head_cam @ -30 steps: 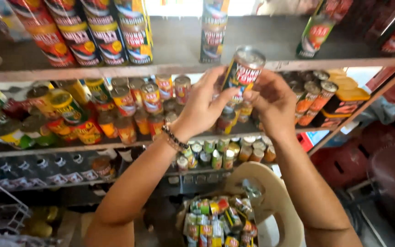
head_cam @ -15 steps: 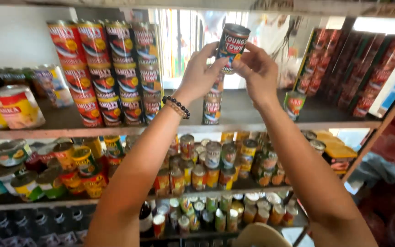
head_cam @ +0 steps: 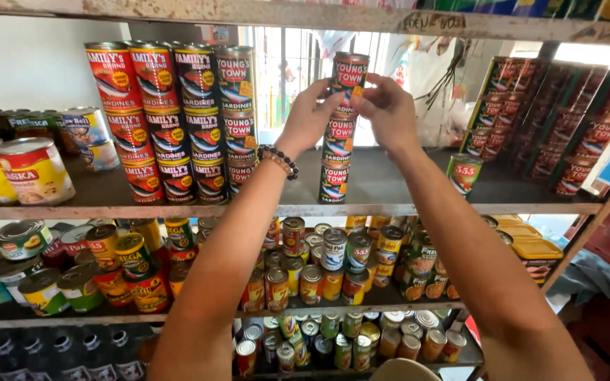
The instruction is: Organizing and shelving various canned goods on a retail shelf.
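Fingertips partly hidden behind the top can (head_cam: 349,81), so full grip is hard to see. Left hand (head_cam: 310,116) and right hand (head_cam: 387,109) clasp that can from both sides, on top of a can stack (head_cam: 338,155), just right of the red can rows (head_cam: 171,120) on the shelf (head_cam: 390,185).

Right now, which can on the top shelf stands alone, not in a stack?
The green can, right of the stack that both hands hold the top can on. Every other can there is stacked or beside others.
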